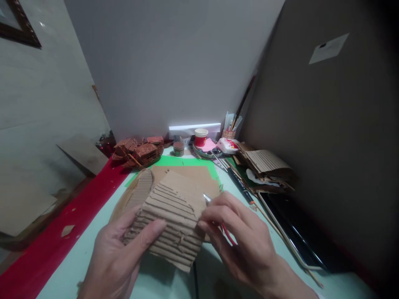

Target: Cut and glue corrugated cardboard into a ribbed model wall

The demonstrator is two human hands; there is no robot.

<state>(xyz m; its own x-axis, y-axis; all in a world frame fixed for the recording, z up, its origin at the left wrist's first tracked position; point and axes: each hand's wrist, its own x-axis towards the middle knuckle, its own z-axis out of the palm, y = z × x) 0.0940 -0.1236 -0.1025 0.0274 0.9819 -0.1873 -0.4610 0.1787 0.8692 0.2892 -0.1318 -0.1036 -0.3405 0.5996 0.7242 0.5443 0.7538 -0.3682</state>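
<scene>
Left hand [121, 245] grips corrugated cardboard [177, 228], ridges [166, 199] largely bared, smooth paper [179, 180] apparently remaining near the top; right hand [240, 228] clasps a red-handled tool [229, 235].

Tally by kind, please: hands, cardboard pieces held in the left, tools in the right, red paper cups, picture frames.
Left hand and right hand: 2
Held cardboard piece: 1
Silver-tipped tool: 1
Red paper cup: 1
Picture frame: 1
Total: 6
</scene>
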